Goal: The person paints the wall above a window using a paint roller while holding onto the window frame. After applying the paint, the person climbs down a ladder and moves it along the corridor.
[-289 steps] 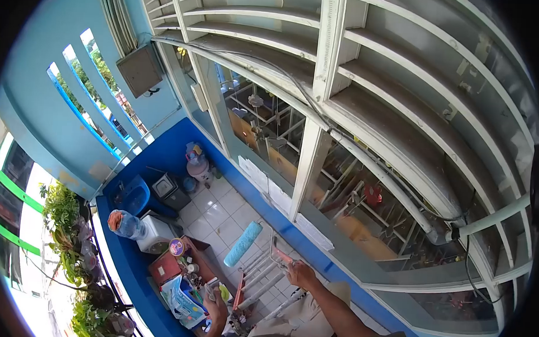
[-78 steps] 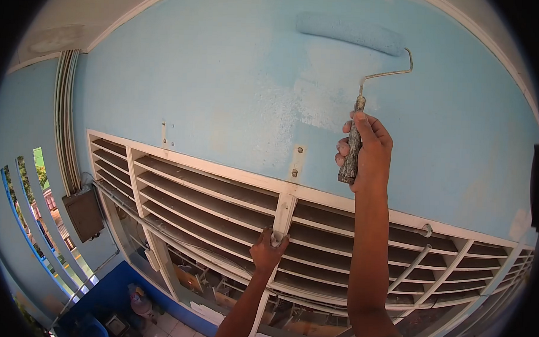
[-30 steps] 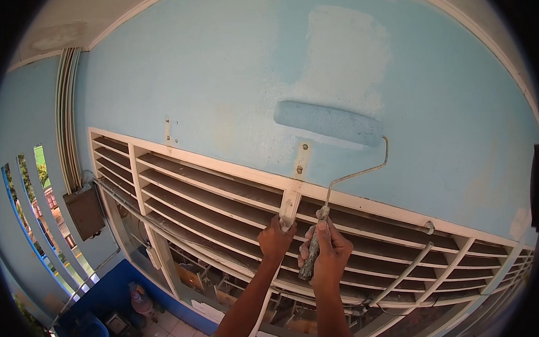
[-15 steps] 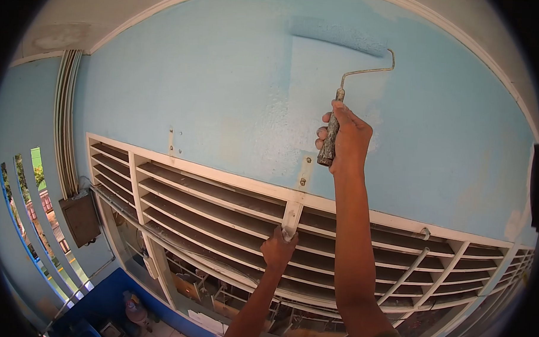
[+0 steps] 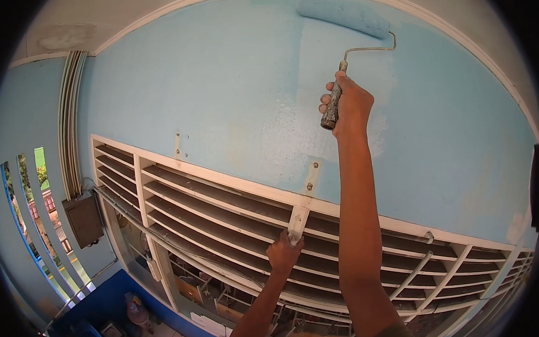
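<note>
My right hand is wrapped round the worn handle of a paint roller. The roller's blue sleeve rests against the light blue wall, high up near the ceiling trim. Below it runs a band of fresh, shiny paint with paler patches beside it. Lower down, my left hand grips the white upright post of the louvred vent frame. Its fingers are closed around the post's lower part.
White louvre slats span the wall below the painted area. A metal box with vertical conduits is at the left, near narrow window slits. A plastic bottle stands far below. Bolted brackets stick to the wall.
My right hand has pushed the roller farther up the wall, toward the ceiling trim. My left hand stays on the post; the view has shifted slightly.
</note>
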Demonstrator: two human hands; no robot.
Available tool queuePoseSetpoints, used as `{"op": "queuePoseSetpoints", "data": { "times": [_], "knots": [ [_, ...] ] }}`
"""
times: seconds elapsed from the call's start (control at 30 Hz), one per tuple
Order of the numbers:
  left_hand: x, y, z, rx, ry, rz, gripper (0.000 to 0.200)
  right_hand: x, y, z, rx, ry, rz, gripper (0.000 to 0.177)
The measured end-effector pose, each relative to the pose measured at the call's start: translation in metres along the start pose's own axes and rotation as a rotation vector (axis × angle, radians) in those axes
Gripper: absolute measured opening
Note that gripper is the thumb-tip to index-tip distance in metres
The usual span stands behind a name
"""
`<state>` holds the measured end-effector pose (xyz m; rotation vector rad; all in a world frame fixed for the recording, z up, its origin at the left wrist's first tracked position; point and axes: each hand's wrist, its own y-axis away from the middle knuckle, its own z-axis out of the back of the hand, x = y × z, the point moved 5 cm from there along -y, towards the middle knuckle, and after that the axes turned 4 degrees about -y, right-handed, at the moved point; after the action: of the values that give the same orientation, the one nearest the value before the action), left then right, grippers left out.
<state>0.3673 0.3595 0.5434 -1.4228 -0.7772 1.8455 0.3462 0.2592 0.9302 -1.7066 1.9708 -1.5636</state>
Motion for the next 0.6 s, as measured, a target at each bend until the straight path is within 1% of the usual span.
{"op": "queuePoseSetpoints", "data": {
  "times": [0.17,0.27,0.33,0.47,0.53,0.6],
  "knots": [
    [-0.001,-0.001,0.001,0.0,0.011,-0.009,0.045,-0.044,0.068,0.04,-0.007,0.007,-0.098,0.027],
    [-0.001,0.0,0.0,0.003,0.002,0.002,0.046,-0.064,0.111,0.061,-0.03,0.002,-0.16,0.026],
    [-0.003,-0.002,0.003,0.069,-0.009,0.044,0.042,-0.073,0.138,0.072,-0.037,0.005,-0.178,0.026],
    [0.011,0.005,-0.01,0.076,0.005,0.008,0.037,-0.09,0.185,0.092,-0.022,-0.014,-0.236,0.026],
    [0.025,0.009,-0.023,0.071,0.079,0.003,0.029,-0.096,0.206,0.101,-0.015,-0.01,-0.258,0.026],
    [0.027,0.009,-0.027,0.101,0.039,-0.006,0.026,-0.101,0.223,0.109,-0.028,0.014,-0.279,0.025]
  ]
}}
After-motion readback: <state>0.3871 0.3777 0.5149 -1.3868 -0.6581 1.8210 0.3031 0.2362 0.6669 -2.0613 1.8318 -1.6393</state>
